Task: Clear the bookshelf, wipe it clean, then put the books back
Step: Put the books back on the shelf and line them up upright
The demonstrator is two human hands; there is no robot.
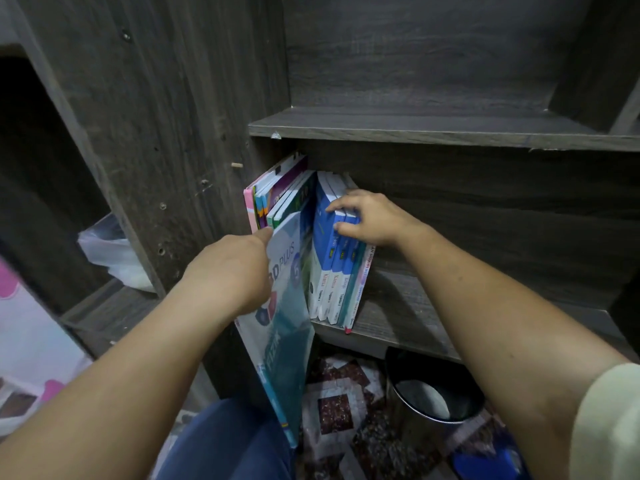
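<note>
1. Dark grey wood-grain board makes up the bookshelf [450, 299]. A set of blue books [323, 244] stands upright on its lower shelf, spines facing out, with "Kimia" legible on two of them.
2. The right hand [374, 216] is on top of the blue books. Its fingers [334, 206] are bent over their upper edges and the thumb is pressed against the spines, so it grips them as one bundle.
3. Touching the right side of the blue books is a thin pink-edged book [362, 289], which stands within the same bundle.
4. Just left of the blue books is a large pale teal book [287, 341] marked "3D PLUS". Its top corner sits in the gap beside them and its lower half hangs out past the shelf edge.
5. The left hand [228, 271] holds this teal book by its left edge. The forefinger [265, 234] lies straight along the cover's top corner, and the other fingers are hidden behind the cover.
6. Further left of the blue books, beyond the teal book, several leaning books [277, 188] with pink, purple and green spines rest against the side wall.
7. Below the blue books and to their right, a black bin [420, 396] stands on a patterned floor.
8. Well to the left of the blue books, past the upright panel, a white plastic bag [107, 251] lies in the neighbouring compartment.
</note>
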